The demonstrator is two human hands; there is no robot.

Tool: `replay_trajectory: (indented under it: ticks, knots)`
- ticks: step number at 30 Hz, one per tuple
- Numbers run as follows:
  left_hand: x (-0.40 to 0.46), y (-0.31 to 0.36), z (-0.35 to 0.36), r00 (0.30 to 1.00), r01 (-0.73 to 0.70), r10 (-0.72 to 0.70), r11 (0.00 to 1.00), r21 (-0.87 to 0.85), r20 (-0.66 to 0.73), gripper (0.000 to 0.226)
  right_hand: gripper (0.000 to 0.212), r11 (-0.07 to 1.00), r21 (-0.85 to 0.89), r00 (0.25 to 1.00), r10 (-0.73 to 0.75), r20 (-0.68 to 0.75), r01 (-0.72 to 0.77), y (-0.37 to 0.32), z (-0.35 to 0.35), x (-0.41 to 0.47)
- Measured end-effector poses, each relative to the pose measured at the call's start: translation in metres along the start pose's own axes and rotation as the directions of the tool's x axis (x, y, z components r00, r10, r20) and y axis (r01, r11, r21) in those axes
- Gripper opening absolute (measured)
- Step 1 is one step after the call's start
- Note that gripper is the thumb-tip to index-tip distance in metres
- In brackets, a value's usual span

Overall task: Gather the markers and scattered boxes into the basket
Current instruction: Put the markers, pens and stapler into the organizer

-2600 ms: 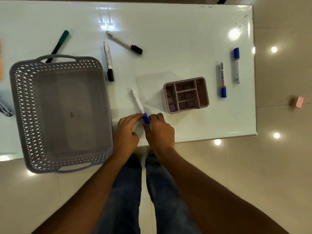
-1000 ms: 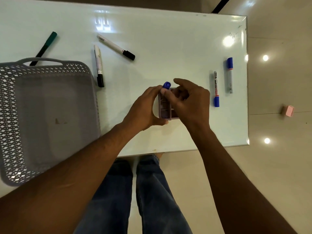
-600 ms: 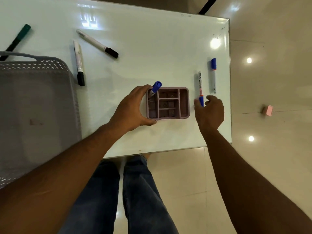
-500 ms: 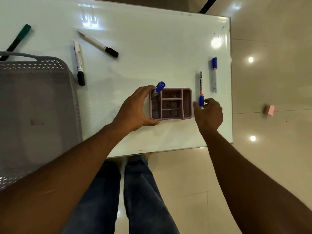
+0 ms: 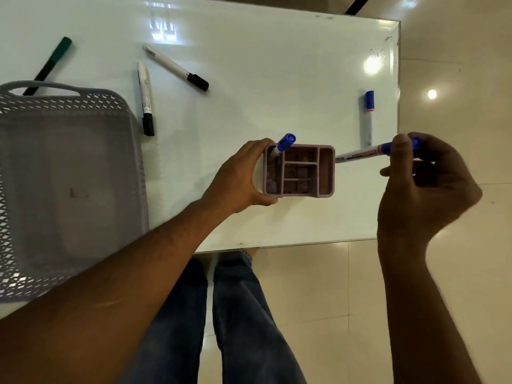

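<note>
In the head view, looking down at a shiny white table [image 5: 249,79], the left hand [image 5: 238,176] is sitting in the middle of the frame, with its fingers and thumb curling around the left end of a small pink box [image 5: 299,170] that has little compartments inside. One blue-capped marker [image 5: 284,144] is standing up, tilted, in the box's upper left compartment. At the right of the frame, the right hand [image 5: 424,178] is pinching another blue marker [image 5: 363,155] by its cap end, and the white end is pointing left toward the box, very near its right wall but maybe not touching it. It looks like this marker is going into the box next. The big gray basket [image 5: 133,162] is sitting at the left edge of the frame, and I am seeing nothing in it, so the job is only starting. A third blue marker [image 5: 368,117] is lying on the table in the upper right, just above the right hand. Two black-capped markers are lying in the upper middle: one [image 5: 145,98] just beside the basket's right wall and one [image 5: 174,67] slanting nearby. A green marker [image 5: 48,65] is lying in the upper left, behind the basket's handle. All of these, and the pink box too, are waiting to go into the basket.
</note>
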State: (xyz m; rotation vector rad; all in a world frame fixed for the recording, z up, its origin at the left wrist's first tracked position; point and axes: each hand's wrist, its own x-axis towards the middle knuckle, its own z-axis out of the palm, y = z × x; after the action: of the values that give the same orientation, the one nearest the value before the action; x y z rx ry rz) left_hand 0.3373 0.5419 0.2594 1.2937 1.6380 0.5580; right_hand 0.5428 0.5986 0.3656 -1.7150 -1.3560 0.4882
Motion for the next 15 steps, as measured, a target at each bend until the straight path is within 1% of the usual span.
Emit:
replay_trajectory:
  ticks: [2,4,6,8,11,15]
  knots:
    - [0.000,0.000,0.001,1.000,0.008,-0.008,1.000,0.008,0.006,0.103,0.029,0.996,0.006,0.995,-0.085,0.051,0.085,-0.016,-0.006,-0.011]
    - [0.000,0.000,0.003,1.000,0.004,-0.004,1.000,0.013,0.004,0.104,0.023,0.995,0.024,0.979,-0.101,0.177,0.098,-0.023,-0.003,-0.021]
    - [0.001,0.000,0.005,1.000,0.009,-0.009,1.000,0.019,-0.005,0.106,0.019,0.991,-0.018,0.937,-0.122,0.326,0.135,-0.021,0.009,-0.034]
    - [0.000,0.001,0.008,0.999,0.030,-0.030,0.999,0.018,-0.022,0.106,0.021,0.970,-0.073,0.887,-0.178,0.426,0.230,-0.010,0.024,-0.045]
    - [-0.004,0.001,0.011,0.996,0.051,-0.051,0.999,0.003,-0.069,0.102,0.027,0.931,-0.103,0.831,-0.259,0.492,0.351,0.009,0.045,-0.053]
    - [-0.008,0.001,0.016,0.991,0.067,-0.074,0.996,-0.065,-0.111,0.097,0.028,0.903,-0.128,0.800,-0.289,0.526,0.410,0.024,0.065,-0.057]
